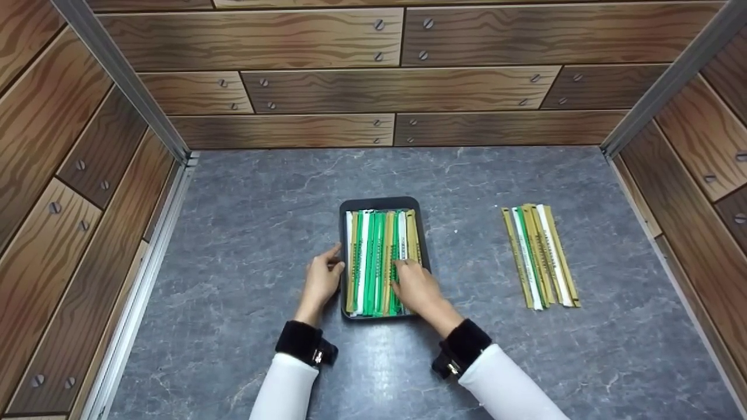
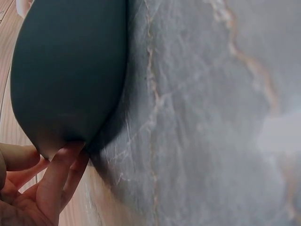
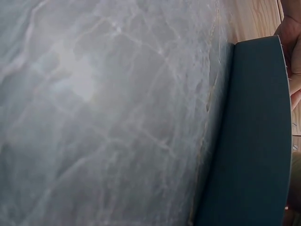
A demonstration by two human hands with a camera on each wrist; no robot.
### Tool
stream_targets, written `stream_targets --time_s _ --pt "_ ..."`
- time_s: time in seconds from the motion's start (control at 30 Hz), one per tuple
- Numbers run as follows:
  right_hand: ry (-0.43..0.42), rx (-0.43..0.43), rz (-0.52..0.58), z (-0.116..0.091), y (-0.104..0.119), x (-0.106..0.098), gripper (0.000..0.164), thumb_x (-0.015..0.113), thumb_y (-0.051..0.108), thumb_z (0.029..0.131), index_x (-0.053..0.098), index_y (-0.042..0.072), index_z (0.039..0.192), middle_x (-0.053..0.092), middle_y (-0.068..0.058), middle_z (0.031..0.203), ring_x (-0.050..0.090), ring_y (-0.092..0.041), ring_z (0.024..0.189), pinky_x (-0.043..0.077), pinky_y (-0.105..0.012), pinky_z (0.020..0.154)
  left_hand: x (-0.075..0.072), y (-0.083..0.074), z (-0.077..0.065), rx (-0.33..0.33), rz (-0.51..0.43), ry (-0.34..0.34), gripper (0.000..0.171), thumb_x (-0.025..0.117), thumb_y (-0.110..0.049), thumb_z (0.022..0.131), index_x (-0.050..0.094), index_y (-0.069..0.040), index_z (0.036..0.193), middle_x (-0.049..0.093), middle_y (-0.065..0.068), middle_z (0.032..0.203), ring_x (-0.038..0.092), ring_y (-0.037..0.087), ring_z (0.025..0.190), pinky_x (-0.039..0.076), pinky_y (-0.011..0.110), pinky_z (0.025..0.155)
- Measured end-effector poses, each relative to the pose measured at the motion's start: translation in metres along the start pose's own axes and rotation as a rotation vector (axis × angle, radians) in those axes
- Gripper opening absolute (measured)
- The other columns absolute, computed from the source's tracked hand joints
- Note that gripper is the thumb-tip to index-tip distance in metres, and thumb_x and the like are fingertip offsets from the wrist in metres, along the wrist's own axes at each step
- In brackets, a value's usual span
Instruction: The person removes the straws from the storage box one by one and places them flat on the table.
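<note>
A dark shallow tray (image 1: 387, 204) holds a row of long, narrow printed stick packets (image 1: 373, 251) in green, white and gold. Beside its left wall is my left hand (image 1: 323, 277). In the left wrist view, this hand's (image 2: 35, 183) thumb and fingers grip the tray's corner, fingers against the outer wall (image 2: 70, 70). My right hand (image 1: 417, 286) reaches over the tray's right side, fingers bent down among the packets; whether they pinch one I cannot tell. In the right wrist view, the tray's outer wall (image 3: 254, 132) hides most of that hand.
To the right on the grey marbled surface (image 1: 245, 233) lies a loose group of gold, white and green packets (image 1: 540, 256). Wood-patterned panels (image 1: 327, 90) enclose the back and both sides, with metal rails (image 1: 140, 291) along the edges.
</note>
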State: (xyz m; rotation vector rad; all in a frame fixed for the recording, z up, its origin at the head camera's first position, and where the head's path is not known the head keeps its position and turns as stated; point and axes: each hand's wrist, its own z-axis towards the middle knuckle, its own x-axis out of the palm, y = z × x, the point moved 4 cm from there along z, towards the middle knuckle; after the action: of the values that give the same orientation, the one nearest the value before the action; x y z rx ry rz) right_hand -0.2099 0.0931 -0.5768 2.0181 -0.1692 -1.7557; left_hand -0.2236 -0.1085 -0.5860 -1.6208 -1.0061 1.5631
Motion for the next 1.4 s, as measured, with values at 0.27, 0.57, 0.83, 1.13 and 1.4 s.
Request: stream_targets --time_s 0.27,0.57,0.83,1.13,1.4 --pt "-0.066 -0.031 0.039 0.0 0.001 0.001 0.04 0.069 -0.002 0.082 0.063 -0.007 0.121 0.065 -0.024 0.113 0.067 -0.033 0.087 0.059 -0.035 0.067 0.001 0.0 0.0 -0.02 0.012 0.02 0.044 0.059 -0.001 0.096 0.053 -0.002 0.14 0.066 0.022 0.112 0.066 0.033 0.101 0.055 0.041 0.084" --pt "-0.133 -0.092 -0.003 0.0 0.0 0.003 0.032 0.068 -0.005 0.08 0.068 -0.005 0.112 0.067 -0.02 0.101 0.067 -0.033 0.086 0.058 -0.037 0.068 0.001 -0.001 0.001 -0.021 0.009 0.011 0.045 0.06 -0.002 0.095 0.053 -0.004 0.14 0.067 0.021 0.111 0.067 0.032 0.099 0.054 0.04 0.086" --pt "-0.143 -0.037 -0.005 0.001 -0.002 0.0 0.03 0.074 0.003 0.082 0.066 -0.007 0.11 0.068 -0.021 0.09 0.067 -0.031 0.069 0.056 -0.033 0.055 0.001 0.0 0.0 -0.022 0.01 0.007 0.046 0.06 -0.001 0.095 0.053 -0.004 0.141 0.067 0.021 0.11 0.066 0.032 0.1 0.055 0.04 0.085" --pt "-0.1 0.051 0.112 0.003 -0.007 0.004 0.048 0.066 -0.002 0.079 0.058 -0.006 0.127 0.065 -0.016 0.075 0.055 -0.021 0.048 0.046 -0.031 0.041 0.0 0.0 -0.001 -0.016 0.018 0.01 0.045 0.059 -0.001 0.096 0.053 -0.003 0.14 0.067 0.021 0.112 0.066 0.032 0.099 0.054 0.041 0.085" --pt "-0.149 0.064 0.311 0.003 -0.01 -0.009 0.064 0.064 -0.005 0.079 0.046 -0.005 0.14 0.056 0.0 0.066 0.051 -0.013 0.049 0.046 -0.027 0.043 0.0 0.0 -0.001 -0.009 0.009 0.0 0.044 0.06 0.0 0.095 0.054 -0.001 0.139 0.068 0.021 0.11 0.067 0.031 0.097 0.054 0.041 0.086"
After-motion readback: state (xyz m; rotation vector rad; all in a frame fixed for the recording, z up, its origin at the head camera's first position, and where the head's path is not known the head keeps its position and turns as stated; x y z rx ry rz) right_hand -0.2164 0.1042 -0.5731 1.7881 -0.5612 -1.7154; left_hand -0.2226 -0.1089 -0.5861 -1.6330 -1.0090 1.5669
